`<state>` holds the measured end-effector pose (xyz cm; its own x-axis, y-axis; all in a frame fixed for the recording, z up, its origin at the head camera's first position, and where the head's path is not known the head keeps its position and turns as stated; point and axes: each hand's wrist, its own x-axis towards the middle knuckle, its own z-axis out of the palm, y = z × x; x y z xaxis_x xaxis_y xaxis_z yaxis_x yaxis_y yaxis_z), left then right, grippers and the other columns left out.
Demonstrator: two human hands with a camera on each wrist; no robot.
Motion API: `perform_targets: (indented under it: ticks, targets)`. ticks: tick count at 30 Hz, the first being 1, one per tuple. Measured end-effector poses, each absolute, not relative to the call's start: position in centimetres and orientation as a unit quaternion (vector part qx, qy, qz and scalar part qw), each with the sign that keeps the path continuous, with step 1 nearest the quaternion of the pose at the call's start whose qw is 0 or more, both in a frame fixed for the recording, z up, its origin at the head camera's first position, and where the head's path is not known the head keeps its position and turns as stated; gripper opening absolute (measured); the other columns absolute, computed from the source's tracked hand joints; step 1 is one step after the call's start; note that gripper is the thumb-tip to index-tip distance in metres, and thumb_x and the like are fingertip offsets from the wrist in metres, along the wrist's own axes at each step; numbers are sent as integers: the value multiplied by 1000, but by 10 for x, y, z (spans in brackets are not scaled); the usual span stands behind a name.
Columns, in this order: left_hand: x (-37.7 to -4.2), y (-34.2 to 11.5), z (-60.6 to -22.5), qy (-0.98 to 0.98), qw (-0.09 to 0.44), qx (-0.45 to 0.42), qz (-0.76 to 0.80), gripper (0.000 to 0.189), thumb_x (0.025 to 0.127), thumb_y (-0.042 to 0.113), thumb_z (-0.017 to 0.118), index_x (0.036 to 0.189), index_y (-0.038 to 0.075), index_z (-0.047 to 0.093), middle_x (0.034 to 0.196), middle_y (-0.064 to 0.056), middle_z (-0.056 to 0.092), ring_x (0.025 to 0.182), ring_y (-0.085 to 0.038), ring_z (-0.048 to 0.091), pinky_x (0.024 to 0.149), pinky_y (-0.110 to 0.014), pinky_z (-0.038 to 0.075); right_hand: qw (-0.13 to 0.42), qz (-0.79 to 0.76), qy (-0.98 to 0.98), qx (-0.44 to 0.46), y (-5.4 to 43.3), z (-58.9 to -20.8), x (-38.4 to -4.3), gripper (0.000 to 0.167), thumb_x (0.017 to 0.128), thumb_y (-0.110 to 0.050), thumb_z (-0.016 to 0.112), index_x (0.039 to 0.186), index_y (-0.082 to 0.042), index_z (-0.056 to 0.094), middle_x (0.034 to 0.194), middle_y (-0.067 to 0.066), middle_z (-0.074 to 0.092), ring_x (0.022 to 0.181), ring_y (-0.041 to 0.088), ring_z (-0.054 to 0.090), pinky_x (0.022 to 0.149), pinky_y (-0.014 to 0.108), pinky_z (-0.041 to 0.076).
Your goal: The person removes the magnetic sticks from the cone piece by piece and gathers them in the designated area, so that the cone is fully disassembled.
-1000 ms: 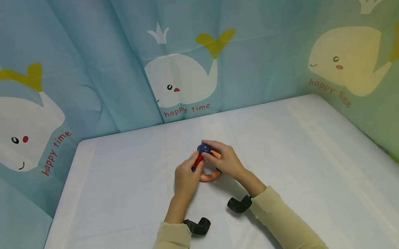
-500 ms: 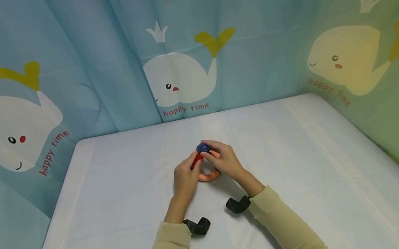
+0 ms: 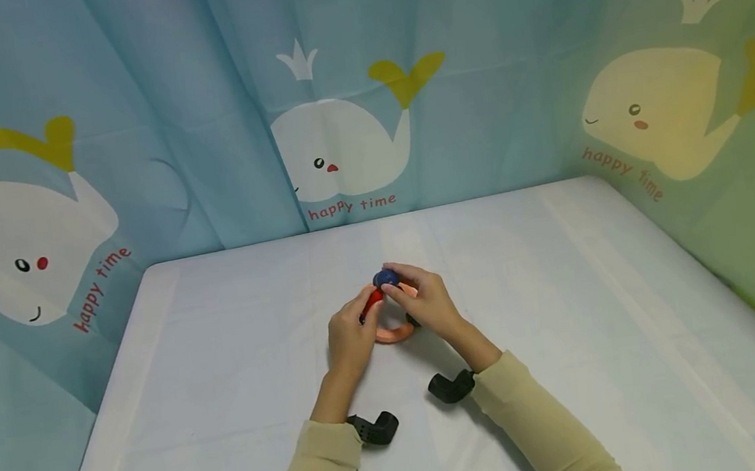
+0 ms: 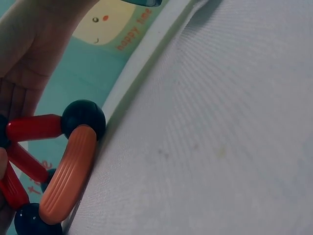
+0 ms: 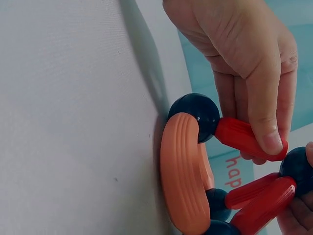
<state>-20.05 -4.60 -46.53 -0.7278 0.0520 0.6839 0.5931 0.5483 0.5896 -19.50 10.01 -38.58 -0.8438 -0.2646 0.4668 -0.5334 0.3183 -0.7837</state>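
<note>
A magnetic stick-and-ball toy stands between both hands, mid-table. My left hand (image 3: 350, 338) pinches a red rod (image 5: 237, 134) between thumb and fingers. That rod's lower end meets a dark blue ball (image 5: 195, 117) on the orange curved rod (image 5: 181, 176); its upper end is right at the top blue ball (image 5: 293, 170). My right hand (image 3: 432, 306) grips this top ball (image 3: 387, 277). Two more red rods (image 5: 264, 203) slope from it to lower balls. The left wrist view shows an orange curved rod (image 4: 71, 176) joining two dark balls, with my right hand (image 4: 29, 54) behind.
A white-covered table (image 3: 236, 347) surrounds the toy. Blue-green curtains (image 3: 214, 114) with printed whales stand behind it and at both sides. Black wrist cameras (image 3: 376, 429) stick out inward from both forearms, over the table.
The top blue ball and my right fingers have shifted very slightly right and up over the last half second. My left hand keeps its pinch on the red rod.
</note>
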Motion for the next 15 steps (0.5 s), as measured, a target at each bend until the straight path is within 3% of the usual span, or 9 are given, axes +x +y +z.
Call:
perform_targets:
  ticks: [9, 15]
  targets:
    - [-203, -53, -464, -821, 294, -193, -450, 24, 84, 11, 67, 107, 2, 67, 96, -12, 68, 84, -20, 64, 69, -33, 52, 103, 525, -811, 237, 106, -386, -197, 34, 81, 2, 66, 112, 14, 58, 108, 28, 60, 99, 39, 58, 85, 50, 46]
    - [-205, -59, -463, -815, 269, -193, -475, 23, 85, 10, 66, 107, 2, 67, 96, -12, 67, 78, -17, 63, 64, -28, 52, 88, 528, -818, 213, 112, -408, -212, 37, 82, -12, 71, 113, 7, 62, 104, 20, 64, 97, 31, 62, 81, 45, 49]
